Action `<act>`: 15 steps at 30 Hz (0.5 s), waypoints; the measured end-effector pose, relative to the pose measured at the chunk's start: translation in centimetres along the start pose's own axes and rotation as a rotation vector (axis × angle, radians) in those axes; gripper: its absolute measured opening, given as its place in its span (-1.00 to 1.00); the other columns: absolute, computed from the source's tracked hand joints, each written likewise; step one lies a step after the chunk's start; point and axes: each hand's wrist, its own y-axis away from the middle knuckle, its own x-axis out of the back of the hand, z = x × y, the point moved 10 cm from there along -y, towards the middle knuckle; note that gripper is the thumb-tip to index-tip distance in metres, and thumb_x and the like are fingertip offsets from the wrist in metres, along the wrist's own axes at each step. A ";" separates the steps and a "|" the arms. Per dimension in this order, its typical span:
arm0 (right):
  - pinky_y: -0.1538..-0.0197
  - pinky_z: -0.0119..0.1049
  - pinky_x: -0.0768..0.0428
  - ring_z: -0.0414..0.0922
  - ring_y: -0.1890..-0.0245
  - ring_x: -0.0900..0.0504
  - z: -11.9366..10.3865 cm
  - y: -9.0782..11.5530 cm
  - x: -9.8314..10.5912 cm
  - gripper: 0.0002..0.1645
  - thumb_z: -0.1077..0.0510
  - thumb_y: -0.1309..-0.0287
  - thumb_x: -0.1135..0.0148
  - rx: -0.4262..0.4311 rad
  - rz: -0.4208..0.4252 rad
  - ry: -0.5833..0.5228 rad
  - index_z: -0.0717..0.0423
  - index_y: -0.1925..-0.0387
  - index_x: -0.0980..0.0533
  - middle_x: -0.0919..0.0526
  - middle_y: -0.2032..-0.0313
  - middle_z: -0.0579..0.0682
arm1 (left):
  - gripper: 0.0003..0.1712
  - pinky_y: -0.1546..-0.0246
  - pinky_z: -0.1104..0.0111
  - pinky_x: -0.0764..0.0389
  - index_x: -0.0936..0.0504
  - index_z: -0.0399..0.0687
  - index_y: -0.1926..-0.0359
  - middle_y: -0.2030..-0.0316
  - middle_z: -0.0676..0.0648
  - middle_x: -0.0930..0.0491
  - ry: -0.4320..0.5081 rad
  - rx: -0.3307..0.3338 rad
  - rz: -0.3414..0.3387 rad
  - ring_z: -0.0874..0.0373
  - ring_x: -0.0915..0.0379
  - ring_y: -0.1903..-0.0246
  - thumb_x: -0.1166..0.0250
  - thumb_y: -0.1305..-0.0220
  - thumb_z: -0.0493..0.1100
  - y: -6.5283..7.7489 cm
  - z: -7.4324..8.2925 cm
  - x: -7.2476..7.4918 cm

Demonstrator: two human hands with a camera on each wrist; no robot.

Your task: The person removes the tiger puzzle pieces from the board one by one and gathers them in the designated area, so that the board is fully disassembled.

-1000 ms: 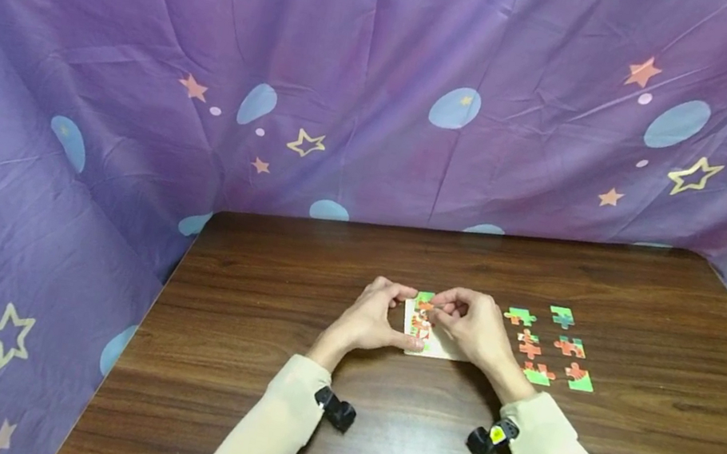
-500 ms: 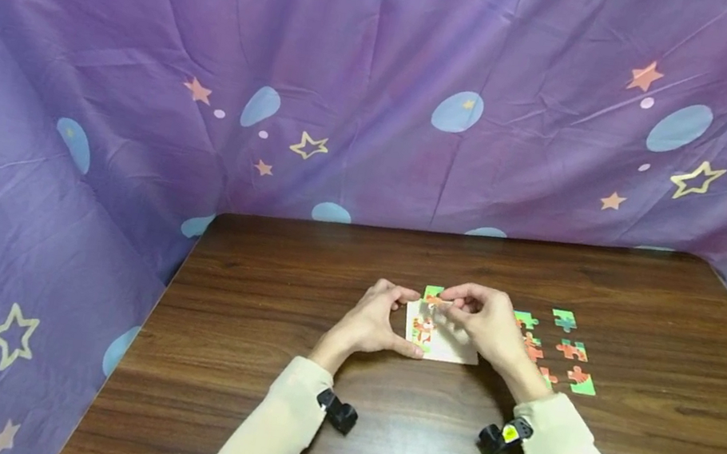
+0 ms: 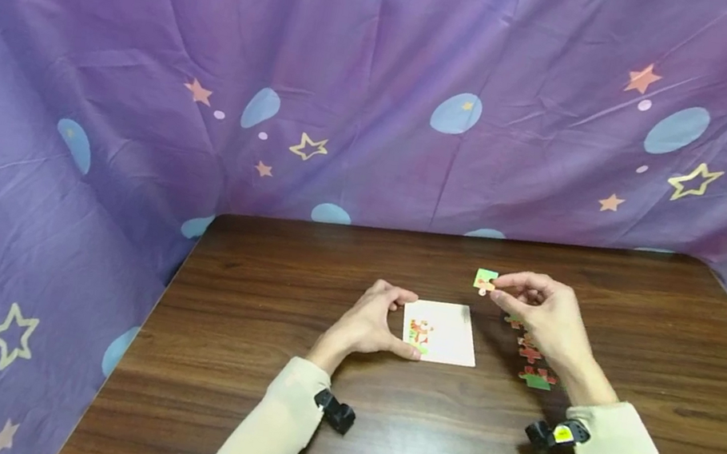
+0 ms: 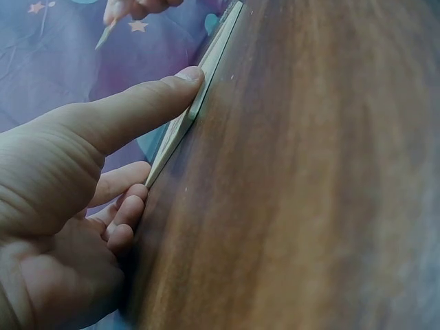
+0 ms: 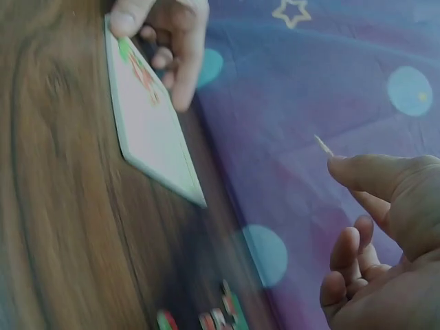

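Observation:
My right hand [image 3: 548, 316] pinches a green and orange puzzle piece [image 3: 485, 280] between thumb and fingertips, raised above the table. Edge-on, that piece [image 5: 322, 144] shows as a thin sliver in the right wrist view. My left hand [image 3: 369, 321] holds the white square puzzle board [image 3: 454, 336] at its left side, thumb at the near corner and index finger at the far one. On the board's lower left lies an orange and green picture patch [image 3: 419, 334]. In the left wrist view, the thumb [image 4: 165, 96] presses along the board's edge [image 4: 213, 65].
Several loose puzzle pieces [image 3: 537, 378] lie on the brown wooden table [image 3: 329, 253] right of the board, partly hidden by the right hand. A purple curtain [image 3: 386, 101] with stars and dots stands behind the table's far edge.
My right hand has lifted the puzzle piece off the board's upper left and carried it away to the right and up. The left hand has stayed at the board.

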 end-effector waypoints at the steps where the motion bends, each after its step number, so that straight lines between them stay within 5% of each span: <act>1: 0.32 -0.46 -0.51 -0.25 0.28 -0.54 0.1 0.1 0.5 -0.70 0.19 -0.31 -0.63 -0.003 0.006 0.015 0.20 -0.03 -0.80 -0.70 0.20 -0.02 | 0.14 -0.31 0.30 -0.56 -0.60 0.13 -0.49 -0.23 0.04 -0.49 0.002 0.001 0.001 0.13 -0.48 -0.25 -0.91 0.16 0.08 0.0 -0.1 0.0; 7: -0.11 -0.30 -0.38 -0.13 -0.10 -0.44 0.7 0.2 2.7 -0.71 0.12 -0.31 -0.65 -0.009 0.034 0.115 0.11 -0.02 -0.83 -0.69 -0.07 0.06 | 0.13 -0.29 0.26 -0.57 -0.61 0.14 -0.49 -0.22 0.03 -0.49 0.007 0.004 0.009 0.12 -0.48 -0.24 -0.91 0.16 0.06 0.0 -0.3 0.0; 15: -0.25 -0.24 -0.20 -0.11 -0.24 -0.33 2.0 0.6 4.2 -0.72 0.12 -0.29 -0.66 -0.012 0.035 0.168 0.11 0.01 -0.84 -0.65 -0.11 0.10 | 0.13 -0.30 0.27 -0.57 -0.61 0.15 -0.49 -0.22 0.04 -0.49 0.007 -0.002 0.010 0.13 -0.48 -0.24 -0.91 0.16 0.07 -0.1 -0.2 -0.1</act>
